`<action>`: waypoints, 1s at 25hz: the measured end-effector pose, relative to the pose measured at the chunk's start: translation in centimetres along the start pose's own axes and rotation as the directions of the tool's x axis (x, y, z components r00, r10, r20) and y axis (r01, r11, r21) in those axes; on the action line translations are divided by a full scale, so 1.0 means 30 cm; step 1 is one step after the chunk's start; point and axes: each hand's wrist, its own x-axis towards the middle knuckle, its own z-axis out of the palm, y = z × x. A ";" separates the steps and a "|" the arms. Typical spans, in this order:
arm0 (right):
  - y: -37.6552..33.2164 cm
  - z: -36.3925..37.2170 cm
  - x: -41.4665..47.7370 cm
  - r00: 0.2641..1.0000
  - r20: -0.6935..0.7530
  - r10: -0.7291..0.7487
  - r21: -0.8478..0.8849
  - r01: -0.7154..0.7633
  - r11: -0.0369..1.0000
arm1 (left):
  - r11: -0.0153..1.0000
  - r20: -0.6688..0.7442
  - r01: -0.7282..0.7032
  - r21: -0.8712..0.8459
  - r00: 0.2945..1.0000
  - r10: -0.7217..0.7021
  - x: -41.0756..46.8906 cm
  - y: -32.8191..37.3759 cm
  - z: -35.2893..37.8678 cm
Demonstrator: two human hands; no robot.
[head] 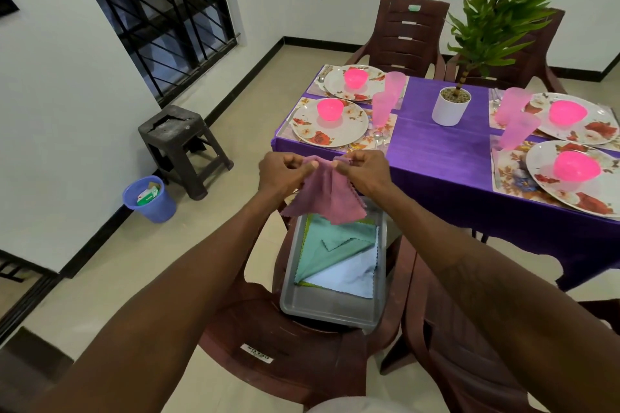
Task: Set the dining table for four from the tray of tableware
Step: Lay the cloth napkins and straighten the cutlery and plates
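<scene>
Both hands are up in front of me, sharing one mauve napkin [327, 201]. The left hand [285, 173] pinches its top edge on the 9 o'clock side, the right hand [364, 171] pinches the 3 o'clock side, thumbs against fingers, and the cloth hangs loose below.

Straight down at 6 o'clock from it, the grey tray [332, 313] sits on the seat of a brown plastic chair [288, 355]. It holds a teal napkin [335, 245] and a pale blue napkin [349, 277].

The table [436, 157] with its purple cloth is off at 2 o'clock from the hands: four floral plates [350, 127], each with a pink bowl [330, 109], pink cups [380, 109] beside them and a potted plant [451, 106] in the middle.

A dark stool [177, 141] and a blue bin [157, 208] are out at 9 o'clock by the wall.
</scene>
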 end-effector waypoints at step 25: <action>0.096 -0.047 -0.112 0.944 0.298 0.141 0.357 -0.247 0.901 | 0.977 -0.010 0.199 -0.082 0.980 -0.201 -0.090 0.014 0.050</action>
